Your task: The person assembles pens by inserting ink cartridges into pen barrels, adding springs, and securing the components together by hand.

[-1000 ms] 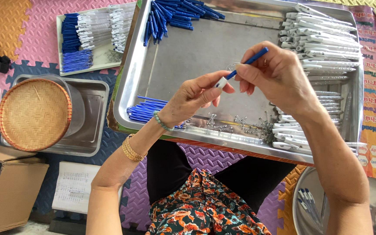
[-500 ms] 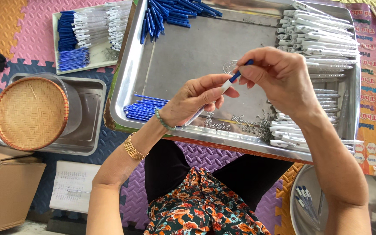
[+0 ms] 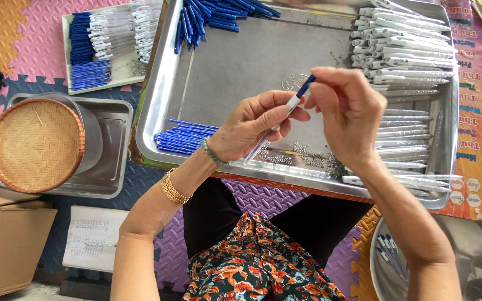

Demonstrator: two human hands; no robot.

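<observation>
Pen [image 3: 285, 114], white barrel with blue tip, held between both hands above the steel tray [image 3: 241, 61]. Left hand [image 3: 252, 125] closed around the barrel's lower part, thumb and forefinger pinching near the upper end; right hand [image 3: 350, 111] pinched shut on the blue tip, just right of the left thumb. Against half a second earlier, the hands sit closer together and less of the blue tip shows. Long axis diagonal: blue end up and right, clear end down and left toward the springs [image 3: 313, 156] below the hands. Blue refills [image 3: 182, 139] left of the left wrist; white barrels [image 3: 405, 50] beyond the right hand.
</observation>
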